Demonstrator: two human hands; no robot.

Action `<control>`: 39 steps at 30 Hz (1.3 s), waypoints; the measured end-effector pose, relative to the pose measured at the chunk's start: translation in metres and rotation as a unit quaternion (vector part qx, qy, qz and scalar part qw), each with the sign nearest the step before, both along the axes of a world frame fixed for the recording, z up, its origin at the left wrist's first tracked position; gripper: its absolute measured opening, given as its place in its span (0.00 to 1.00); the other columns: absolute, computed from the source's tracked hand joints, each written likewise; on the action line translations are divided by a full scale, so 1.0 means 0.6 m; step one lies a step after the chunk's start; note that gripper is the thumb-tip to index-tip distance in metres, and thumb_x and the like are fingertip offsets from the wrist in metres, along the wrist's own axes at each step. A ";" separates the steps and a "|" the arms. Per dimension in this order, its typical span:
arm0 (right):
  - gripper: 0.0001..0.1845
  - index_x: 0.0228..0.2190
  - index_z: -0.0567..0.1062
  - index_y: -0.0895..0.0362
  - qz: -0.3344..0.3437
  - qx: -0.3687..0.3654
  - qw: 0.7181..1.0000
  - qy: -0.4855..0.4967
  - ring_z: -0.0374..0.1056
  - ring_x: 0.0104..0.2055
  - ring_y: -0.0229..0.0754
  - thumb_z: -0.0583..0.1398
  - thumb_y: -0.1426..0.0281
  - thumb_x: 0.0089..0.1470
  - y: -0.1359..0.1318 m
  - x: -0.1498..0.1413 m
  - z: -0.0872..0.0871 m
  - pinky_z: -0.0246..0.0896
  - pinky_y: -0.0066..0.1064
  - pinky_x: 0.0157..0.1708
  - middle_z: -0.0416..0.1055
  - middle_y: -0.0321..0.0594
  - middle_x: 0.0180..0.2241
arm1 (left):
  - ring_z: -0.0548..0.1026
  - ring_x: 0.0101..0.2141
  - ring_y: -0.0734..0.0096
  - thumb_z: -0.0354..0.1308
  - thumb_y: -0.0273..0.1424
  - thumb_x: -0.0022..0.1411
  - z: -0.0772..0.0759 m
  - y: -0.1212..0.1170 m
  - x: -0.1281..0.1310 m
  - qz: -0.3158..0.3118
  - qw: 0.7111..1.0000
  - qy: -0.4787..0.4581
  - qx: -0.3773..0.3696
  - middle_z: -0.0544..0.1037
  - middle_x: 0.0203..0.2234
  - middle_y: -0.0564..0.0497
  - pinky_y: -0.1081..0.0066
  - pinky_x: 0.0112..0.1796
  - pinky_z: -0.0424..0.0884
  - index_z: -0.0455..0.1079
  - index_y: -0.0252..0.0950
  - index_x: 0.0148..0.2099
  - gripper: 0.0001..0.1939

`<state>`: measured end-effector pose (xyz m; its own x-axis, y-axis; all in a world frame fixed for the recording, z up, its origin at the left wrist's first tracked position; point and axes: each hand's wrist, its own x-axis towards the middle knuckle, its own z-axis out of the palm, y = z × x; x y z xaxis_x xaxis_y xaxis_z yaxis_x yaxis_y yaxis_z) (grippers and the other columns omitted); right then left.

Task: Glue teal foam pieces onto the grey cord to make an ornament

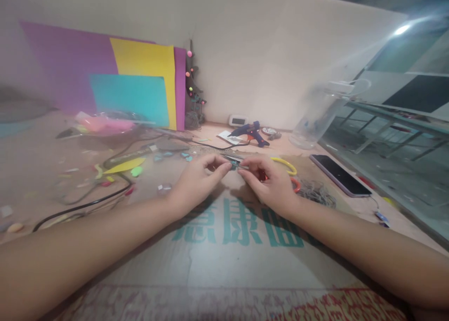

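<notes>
My left hand (pixel 196 184) is closed in a pinch, thumb against forefinger, at a small teal piece (pixel 233 164) over the middle of the table. Facing it, my right hand (pixel 269 183) pinches too, its fingertips close to the same piece. Whatever lies between the right fingertips is too small to make out. Just behind the fingers are the metal blades of a tool like scissors (pixel 232 157). A yellow loop handle (pixel 286 165) and an orange-red loop handle (pixel 296 185) show beside my right hand, which partly hides them.
A bundle of grey wire (pixel 318 193) and a phone (pixel 339 176) lie to the right. Behind are a blue glue gun (pixel 249 133), a small white clock (pixel 238 120) and a clear plastic jug (pixel 313 120). Coloured sheets (pixel 129 98) lean at the back left; scraps and a black cable (pixel 87 203) lie left.
</notes>
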<state>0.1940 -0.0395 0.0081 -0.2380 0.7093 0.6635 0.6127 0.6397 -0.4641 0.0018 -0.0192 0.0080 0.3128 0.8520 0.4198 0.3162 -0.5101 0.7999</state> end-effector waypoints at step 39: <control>0.07 0.31 0.75 0.56 0.010 0.027 0.988 -0.153 0.66 0.28 0.38 0.57 0.69 0.59 -0.004 0.003 0.040 0.56 0.30 0.29 0.73 0.37 0.26 | 0.73 0.35 0.69 0.53 0.33 0.65 -0.002 -0.007 0.000 -0.054 0.991 0.082 0.095 0.78 0.31 0.52 0.70 0.38 0.66 0.72 0.36 0.35 0.09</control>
<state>0.1960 -0.0422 0.0319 -0.4466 0.6683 0.5949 0.7063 0.6715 -0.2241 0.0017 -0.0236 0.0066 0.4745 0.7211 0.5048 0.3704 -0.6838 0.6286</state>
